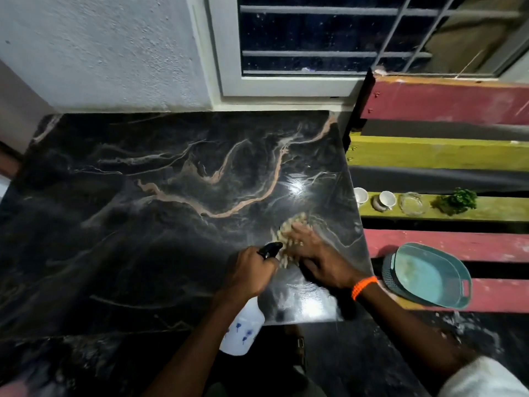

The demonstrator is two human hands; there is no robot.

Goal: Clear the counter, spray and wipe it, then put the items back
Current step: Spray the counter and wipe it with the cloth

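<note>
- The dark polished stone counter [143,224] with pale tan veins fills the left and middle of the view, its top bare apart from the hands and what they carry, and a bright glare sits on it toward 2 o'clock from its middle
- A pale beige nubby cleaning cloth [289,233] lies flat on the counter near the right edge, at about 4 o'clock from the counter's middle
- The right hand [320,259] presses down on the cloth with fingers spread over it, palm down; an orange beaded wristband [363,286] circles the wrist
- The left hand [249,273] is wrapped around the neck of a white plastic spray bottle [243,330] with small blue marks, its black trigger nozzle [269,249] pointing toward the cloth at 1 o'clock from the hand; the bottle's body hangs below the counter's near edge
- The nozzle tip and the cloth are just beside each other; whether they touch I cannot tell
- At 3 o'clock from the counter stands a slatted bench [446,104] painted red and yellow
- On a yellow slat, at 2 o'clock from the right hand, sit two small white cups [388,199], a clear glass dish [412,203] and a bunch of green leafy herbs [458,202] in a row
- A teal oval plastic basin [429,275] rests tilted on the lower red slats, at 3 o'clock from the right wrist
- A barred window [315,38], dark outside, is at 12 o'clock behind the counter
</note>
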